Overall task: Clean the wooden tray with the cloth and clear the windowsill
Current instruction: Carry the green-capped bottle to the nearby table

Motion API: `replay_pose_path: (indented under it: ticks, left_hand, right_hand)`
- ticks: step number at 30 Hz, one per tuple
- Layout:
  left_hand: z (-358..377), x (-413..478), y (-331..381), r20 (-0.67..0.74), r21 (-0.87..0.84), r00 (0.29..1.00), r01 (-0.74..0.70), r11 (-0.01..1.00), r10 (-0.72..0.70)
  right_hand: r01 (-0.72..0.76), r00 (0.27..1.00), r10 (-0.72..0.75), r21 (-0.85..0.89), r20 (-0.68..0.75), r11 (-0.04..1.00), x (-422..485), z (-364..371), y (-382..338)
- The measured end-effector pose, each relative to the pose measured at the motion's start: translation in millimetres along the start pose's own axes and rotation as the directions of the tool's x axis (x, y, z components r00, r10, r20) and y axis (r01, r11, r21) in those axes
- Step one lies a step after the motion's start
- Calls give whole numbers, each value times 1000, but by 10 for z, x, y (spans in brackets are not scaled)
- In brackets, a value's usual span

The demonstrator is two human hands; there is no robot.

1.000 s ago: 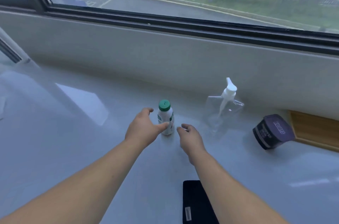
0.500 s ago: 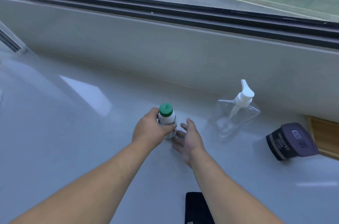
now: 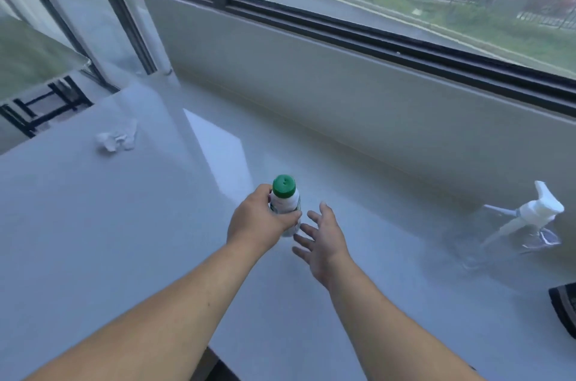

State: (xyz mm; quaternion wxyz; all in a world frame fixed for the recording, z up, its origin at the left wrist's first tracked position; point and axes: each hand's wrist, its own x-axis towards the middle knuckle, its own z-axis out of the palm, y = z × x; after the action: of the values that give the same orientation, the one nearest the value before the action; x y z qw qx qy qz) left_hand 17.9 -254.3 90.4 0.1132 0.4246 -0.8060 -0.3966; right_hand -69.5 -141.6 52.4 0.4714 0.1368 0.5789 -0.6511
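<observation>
The small white bottle (image 3: 285,209) with a green cap (image 3: 284,185) stands upright in the middle of the pale windowsill (image 3: 124,240), and the left hand (image 3: 260,220) is wrapped around its body, thumb across the front and fingers hidden behind it; whether its base touches the sill cannot be told, since the hand covers it. Just right of the bottle the right hand (image 3: 324,238) is spread open, palm turned toward the bottle, fingers splayed and gripping nothing. Well to the right of the bottle a clear pump dispenser (image 3: 523,224) with a white nozzle sits near the wall below the window. Farther right of the bottle, at the frame edge, part of a dark round container (image 3: 565,305) shows. Well to the left of the bottle lies a crumpled white tissue (image 3: 117,139) on the sill
</observation>
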Motion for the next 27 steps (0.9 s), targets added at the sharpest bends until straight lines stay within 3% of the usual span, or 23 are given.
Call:
replay_pose_path:
  ticks: [8,13,20,27]
  left_hand:
    - [-1779,-429,-1413,-183,-111,967,162,981,-180]
    - [-3012,-947,-2602,-317,-146,901,264,953,-298]
    - [-4459,-1949,-4214,-498,-220,724,428,877,-478]
    - [-5055,-2777,-5214,-565,-319,548,544,776,-617]
  right_hand:
    - [-29,981,65,-194,181,981,-415,1915,1107]
    - [-61,939,167,-332,300,941,-822,3261,2177]
    - [-61,820,359,-555,445,829,-1496,4864,3814]
    - [-29,732,506,-721,457,693,-1947,5598,5021]
